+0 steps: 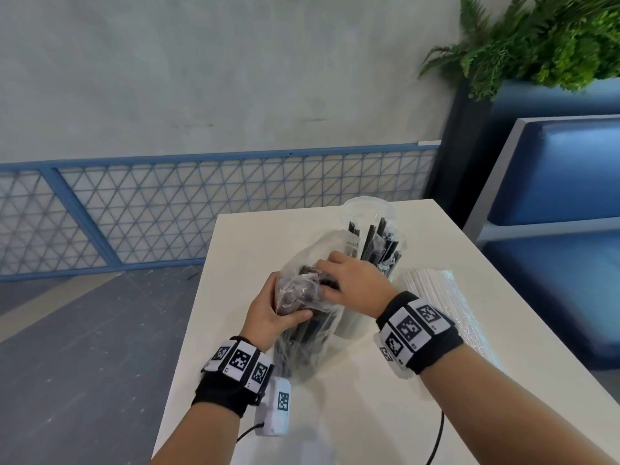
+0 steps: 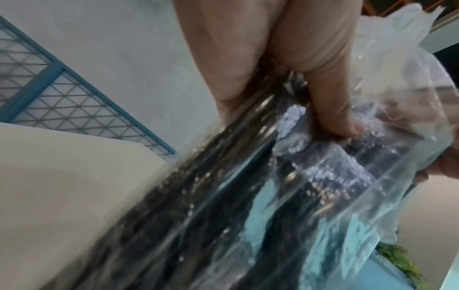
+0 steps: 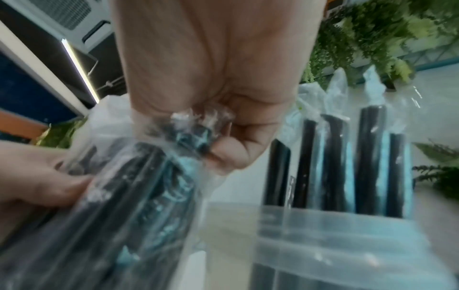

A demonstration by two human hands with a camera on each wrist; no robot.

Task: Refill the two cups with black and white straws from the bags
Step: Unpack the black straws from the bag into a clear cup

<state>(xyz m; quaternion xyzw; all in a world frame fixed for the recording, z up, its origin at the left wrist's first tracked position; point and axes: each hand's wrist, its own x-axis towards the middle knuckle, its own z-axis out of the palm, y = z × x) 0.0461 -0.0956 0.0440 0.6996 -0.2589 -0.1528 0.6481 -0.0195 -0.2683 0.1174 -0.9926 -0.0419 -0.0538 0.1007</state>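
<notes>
A clear plastic bag of black straws [image 1: 302, 333] stands tilted on the white table [image 1: 369, 414]. My left hand [image 1: 271, 313] grips the bag around its upper part, thumb [image 2: 332, 109] pressed on the plastic [image 2: 248, 196]. My right hand [image 1: 349, 283] reaches into the bag's mouth and pinches the tops of wrapped black straws [image 3: 196, 137]. Just behind stands a clear cup [image 1: 385, 250] with several black straws [image 3: 370, 157] in it. A second clear cup [image 1: 365, 209] sits behind that one. A bag of white straws [image 1: 439, 297] lies to the right.
A blue mesh railing [image 1: 201, 209] and a grey wall run past the table's far edge. A blue bench [image 1: 553, 203] and green plants [image 1: 543, 38] are at the right. A white device with a cable [image 1: 278, 411] hangs by my left wrist.
</notes>
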